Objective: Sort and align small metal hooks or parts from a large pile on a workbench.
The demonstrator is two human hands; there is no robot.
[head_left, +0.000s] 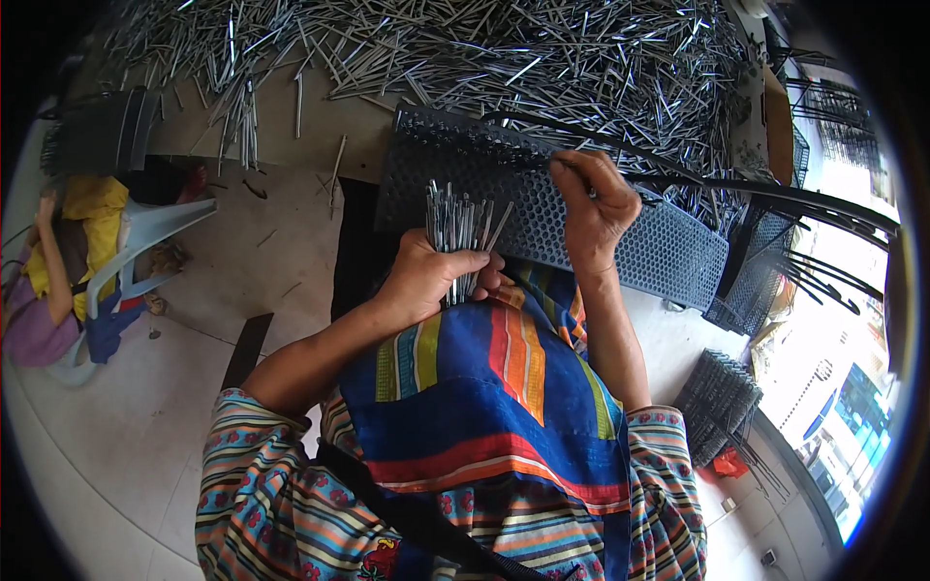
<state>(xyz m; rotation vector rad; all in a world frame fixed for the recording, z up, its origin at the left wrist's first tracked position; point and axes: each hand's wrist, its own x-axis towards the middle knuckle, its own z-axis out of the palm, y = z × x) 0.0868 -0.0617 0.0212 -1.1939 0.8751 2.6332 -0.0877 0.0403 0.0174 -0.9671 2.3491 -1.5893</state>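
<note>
My left hand is closed round an upright bundle of thin silvery metal rods above my lap. Just beyond it slants a dark metal panel full of round holes, its far end toward the right. Over the panel's upper edge, my right hand is held in a pinch, fingertips pressed together. Whatever sits between those fingertips is too small to make out. Dark fittings line the panel's far edge, partly covered by the right hand.
A large heap of loose metal rods covers the table behind the panel. Long black bars jut out to the right. Dark stacked racks stand on the floor at right. On the left, another person is beside a pale chair.
</note>
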